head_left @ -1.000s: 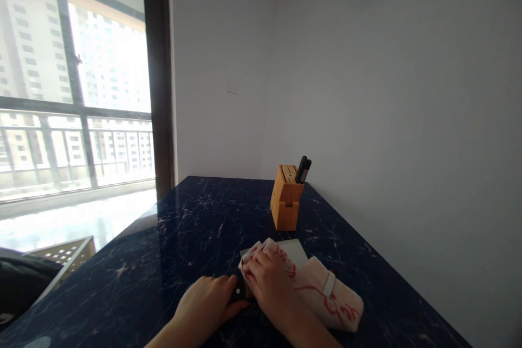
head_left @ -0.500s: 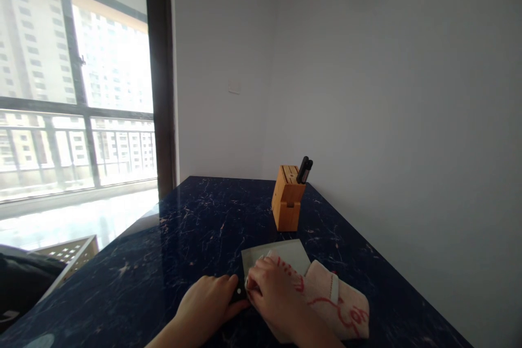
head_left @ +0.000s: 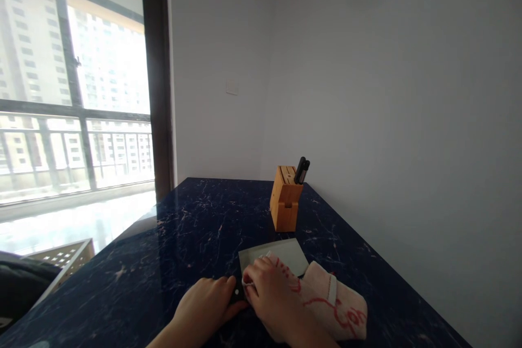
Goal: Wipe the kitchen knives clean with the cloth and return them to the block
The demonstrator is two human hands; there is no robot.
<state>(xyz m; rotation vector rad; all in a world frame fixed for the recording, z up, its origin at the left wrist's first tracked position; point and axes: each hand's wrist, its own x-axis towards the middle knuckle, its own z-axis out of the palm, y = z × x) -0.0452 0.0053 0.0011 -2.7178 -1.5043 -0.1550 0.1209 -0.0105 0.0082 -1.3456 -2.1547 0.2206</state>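
Note:
My left hand is closed around the black riveted handle of a cleaver. Its broad grey blade points away from me, low over the dark table. A pale pink towel with red markings lies across the near part of the blade and trails off to the right. Fingers of my right hand are bunched on this towel, pinching it against the blade close to the handle. Towel and hand cover much of the blade.
Beyond the blade stands a wooden knife block with black handles sticking out on its right. The marbled dark blue table runs back to grey walls. At the lower left is a pale perforated crate or chair part.
The whole view has shifted slightly, so the scene sits a little further left. My hands stay on the cleaver and towel with hardly any visible movement.

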